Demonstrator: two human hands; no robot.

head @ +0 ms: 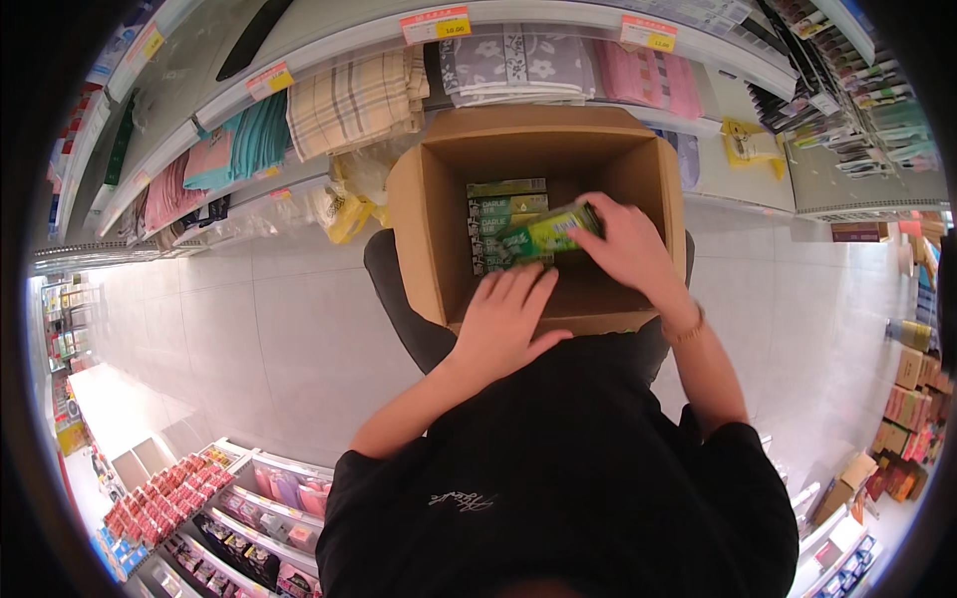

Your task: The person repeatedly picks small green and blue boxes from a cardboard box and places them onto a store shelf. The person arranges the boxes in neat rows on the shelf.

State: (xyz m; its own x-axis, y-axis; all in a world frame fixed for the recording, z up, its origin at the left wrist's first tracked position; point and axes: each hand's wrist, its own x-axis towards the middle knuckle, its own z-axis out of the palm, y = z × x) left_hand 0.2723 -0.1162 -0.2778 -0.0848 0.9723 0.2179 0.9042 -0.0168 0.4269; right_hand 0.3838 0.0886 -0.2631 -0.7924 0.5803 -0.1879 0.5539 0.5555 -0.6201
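Note:
An open cardboard box (419, 247) rests on my lap. Inside, along its left part, lies a stack of Darlie toothpaste cartons (493, 205). My right hand (628, 243) grips the right end of a green and yellow package (549, 232), which is tilted above the stack and slightly blurred. Its left end is close to my left hand (508, 310), whose fingers reach over the near edge of the box with the thumb spread. Whether those fingertips touch the package or the cartons is hard to tell.
Store shelves (359, 34) with folded towels (359, 97) run just beyond the box. Yellow plastic bags (344, 213) hang low at the left. Hanging goods fill the upper right. Tiled floor (321, 314) shows on both sides; a display rack (262, 497) stands behind me at the lower left.

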